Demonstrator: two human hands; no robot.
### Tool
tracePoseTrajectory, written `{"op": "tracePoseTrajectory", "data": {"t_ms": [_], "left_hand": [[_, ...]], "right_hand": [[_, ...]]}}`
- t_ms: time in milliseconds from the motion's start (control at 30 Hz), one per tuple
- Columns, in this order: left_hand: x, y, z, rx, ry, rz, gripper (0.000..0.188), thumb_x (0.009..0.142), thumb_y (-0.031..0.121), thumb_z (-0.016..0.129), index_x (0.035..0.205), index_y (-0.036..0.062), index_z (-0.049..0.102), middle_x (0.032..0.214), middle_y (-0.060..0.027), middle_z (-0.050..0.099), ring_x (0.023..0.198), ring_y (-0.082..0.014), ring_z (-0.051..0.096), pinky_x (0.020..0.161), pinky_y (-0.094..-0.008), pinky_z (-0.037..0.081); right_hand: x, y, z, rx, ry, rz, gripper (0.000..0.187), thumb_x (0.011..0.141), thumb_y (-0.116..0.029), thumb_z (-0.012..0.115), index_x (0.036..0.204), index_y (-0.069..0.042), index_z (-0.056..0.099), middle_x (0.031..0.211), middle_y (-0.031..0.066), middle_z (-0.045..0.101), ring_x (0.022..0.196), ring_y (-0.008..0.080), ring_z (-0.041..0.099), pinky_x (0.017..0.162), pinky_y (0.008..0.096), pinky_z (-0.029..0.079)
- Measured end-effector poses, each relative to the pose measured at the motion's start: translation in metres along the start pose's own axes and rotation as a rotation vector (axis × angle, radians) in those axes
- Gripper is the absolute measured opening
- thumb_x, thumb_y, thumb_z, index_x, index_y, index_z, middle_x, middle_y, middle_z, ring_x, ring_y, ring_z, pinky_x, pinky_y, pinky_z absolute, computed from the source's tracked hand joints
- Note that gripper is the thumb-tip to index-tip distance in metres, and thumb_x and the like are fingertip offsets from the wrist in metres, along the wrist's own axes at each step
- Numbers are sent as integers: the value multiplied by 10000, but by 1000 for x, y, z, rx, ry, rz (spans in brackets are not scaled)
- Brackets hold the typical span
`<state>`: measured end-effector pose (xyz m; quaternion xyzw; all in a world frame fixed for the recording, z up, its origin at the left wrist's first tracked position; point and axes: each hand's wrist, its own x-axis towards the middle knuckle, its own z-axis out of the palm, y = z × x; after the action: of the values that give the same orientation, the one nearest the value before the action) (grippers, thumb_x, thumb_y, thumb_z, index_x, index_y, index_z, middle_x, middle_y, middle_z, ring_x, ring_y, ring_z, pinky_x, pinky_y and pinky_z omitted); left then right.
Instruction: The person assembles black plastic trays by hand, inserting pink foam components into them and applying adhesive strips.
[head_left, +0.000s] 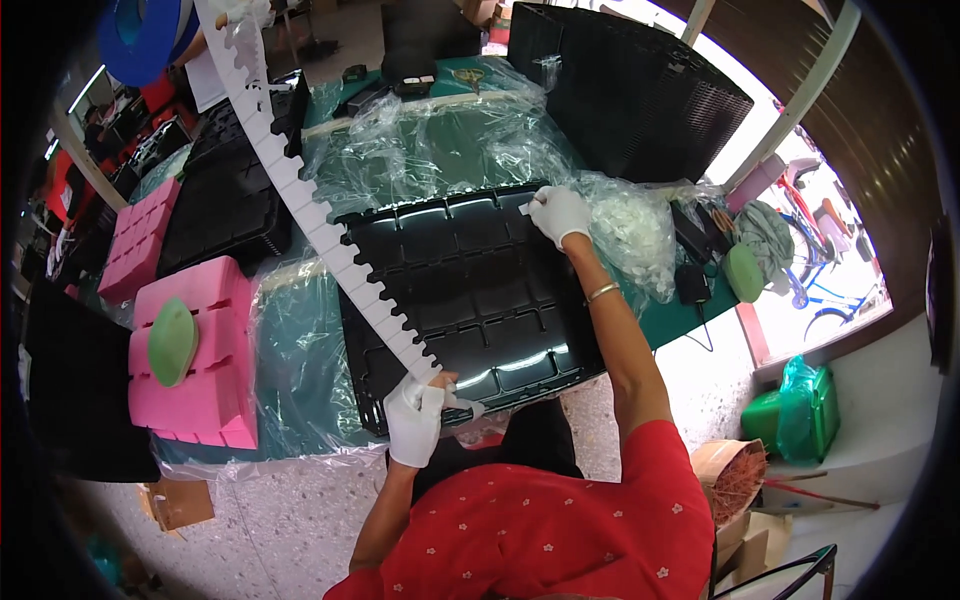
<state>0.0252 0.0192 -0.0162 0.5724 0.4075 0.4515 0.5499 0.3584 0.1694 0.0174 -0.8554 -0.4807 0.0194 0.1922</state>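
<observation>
A black moulded plastic tray [470, 290] with raised compartments lies in front of me on the table. My left hand [412, 420], in a white glove with bare fingertips, is closed on the lower end of a long white strip [310, 215] at the tray's near left corner. One edge of this strip is notched, and it rises across the tray toward a blue roll [140, 45] at the upper left. At the far right corner of the tray, my gloved right hand [560, 215] pinches a small white piece [526, 208] against or just above the rim.
Pink foam blocks [195, 350] stand at the left, a green oval dish [173, 342] on them. More black trays [225, 190] lie behind. A tall black stack [630, 90] fills the far right, near crumpled see-through plastic [630, 230]. Thin plastic film [430, 150] covers the green table.
</observation>
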Motion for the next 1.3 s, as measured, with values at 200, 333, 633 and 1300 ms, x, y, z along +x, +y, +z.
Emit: {"op": "tracePoseTrajectory", "data": {"t_ms": [200, 333, 633, 1300], "left_hand": [[3, -1, 2, 48, -30, 35, 193, 945, 114, 569, 951, -38, 688, 825, -96, 663, 703, -131, 618, 644, -275, 480], [2, -3, 1, 47, -30, 15, 187, 931, 100, 562, 956, -38, 686, 830, -90, 664, 689, -128, 614, 635, -271, 479], [3, 1, -4, -177, -49, -41, 266, 948, 157, 529, 1043, -49, 667, 960, -103, 679, 755, -118, 626, 707, -263, 511], [12, 19, 27, -428, -40, -120, 441, 993, 222, 421, 1320, -54, 528, 1150, -81, 632, 981, -127, 599, 863, -256, 468]], "right_hand": [[1, -7, -7, -169, -58, -41, 237, 806, -338, 661, 954, -167, 733, 1019, 99, 702, 994, 329, 657, 841, 477, 487], [-8, 0, -15, -179, 187, -168, 227, 806, -292, 667, 962, -131, 703, 1000, 98, 658, 972, 323, 634, 818, 452, 494], [-35, 8, 1, -283, 203, -481, 177, 832, -251, 607, 923, -166, 733, 987, 73, 634, 978, 308, 581, 814, 456, 477], [-232, -70, -30, 1008, -191, -471, 163, 778, -29, 701, 920, 4, 630, 866, 113, 614, 748, 224, 646, 649, 303, 519]]}}
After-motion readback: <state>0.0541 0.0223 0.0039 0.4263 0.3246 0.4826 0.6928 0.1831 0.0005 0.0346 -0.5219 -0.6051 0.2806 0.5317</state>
